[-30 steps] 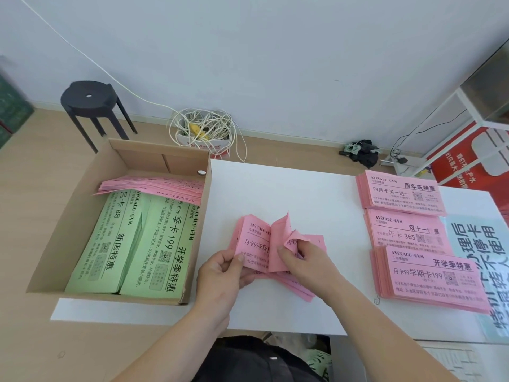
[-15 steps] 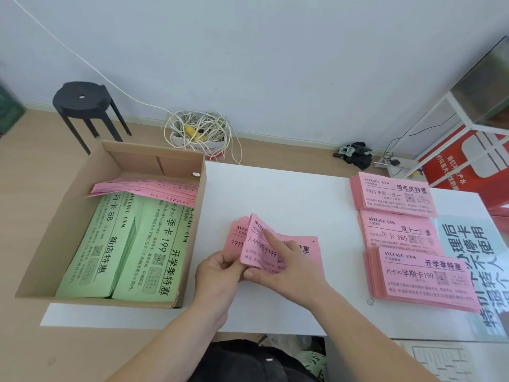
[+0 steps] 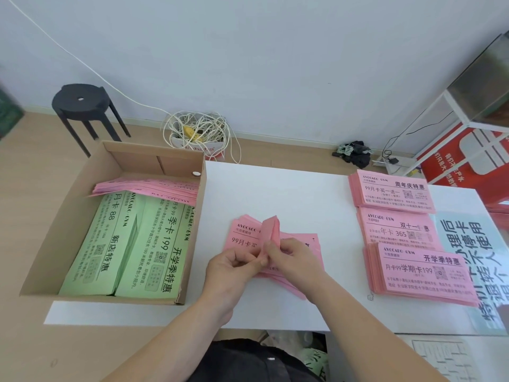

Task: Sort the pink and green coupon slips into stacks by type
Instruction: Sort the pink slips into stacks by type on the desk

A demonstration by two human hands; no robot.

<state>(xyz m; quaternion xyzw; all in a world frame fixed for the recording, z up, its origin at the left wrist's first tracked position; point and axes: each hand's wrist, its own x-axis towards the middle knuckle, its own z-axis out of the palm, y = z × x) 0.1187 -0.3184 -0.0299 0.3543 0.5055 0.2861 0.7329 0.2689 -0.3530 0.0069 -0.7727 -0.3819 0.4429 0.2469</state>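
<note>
At the middle of the white counter [image 3: 289, 194] lies a loose, fanned pile of pink slips [image 3: 242, 238], its top slip face up with print showing. Above that pile both hands meet on a thin bundle of pink slips [image 3: 271, 230] that stands up on edge and leans slightly to the right. The left grip [image 3: 234, 267] pinches the bundle's lower end between thumb and curled fingers, and the right grip [image 3: 297, 260], fingers also curled, pinches the same bundle from the other side, its wrist resting over the right part of the pile. Along the right side of the counter sit three tidy pink stacks in a row, each just beside the next: the far stack [image 3: 391, 191], the middle stack [image 3: 396, 227] and the near stack [image 3: 421, 271], each with a different printed heading. The near one overlaps a pale blue sheet with large dark characters [image 3: 468, 244]. At the left edge of the counter stands an open cardboard box [image 3: 154, 150]. Inside it two green stacks [image 3: 102, 244] [image 3: 157, 244] lie side by side, touching, and a fanned pink layer [image 3: 148, 187] covers their far ends. On the floor beyond are a black stool [image 3: 82, 103] and a tangle of white cable [image 3: 198, 130].
</note>
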